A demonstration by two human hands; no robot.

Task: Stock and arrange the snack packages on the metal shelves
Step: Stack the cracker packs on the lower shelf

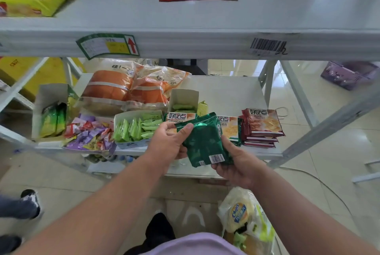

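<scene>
Item: green foil snack packet (205,141), back side up, above the lower shelf (226,90) front edge. Our left hand (167,141) and right hand (236,166) fingers clamp its edges. Step: placing. Next, we judge: lay it on the matching stack (229,127).

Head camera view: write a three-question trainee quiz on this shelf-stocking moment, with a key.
1. True or false: both hands hold the green foil packet.
2. What lies directly right of the green-edged cracker packs on the lower shelf? A) red cracker stack B) orange bread bags C) loose candies
3. Which face of the green foil packet faces the camera?

Key: 1. True: left hand and right hand grip it. 2. A, the red cracker stack. 3. The barcode side.
</scene>
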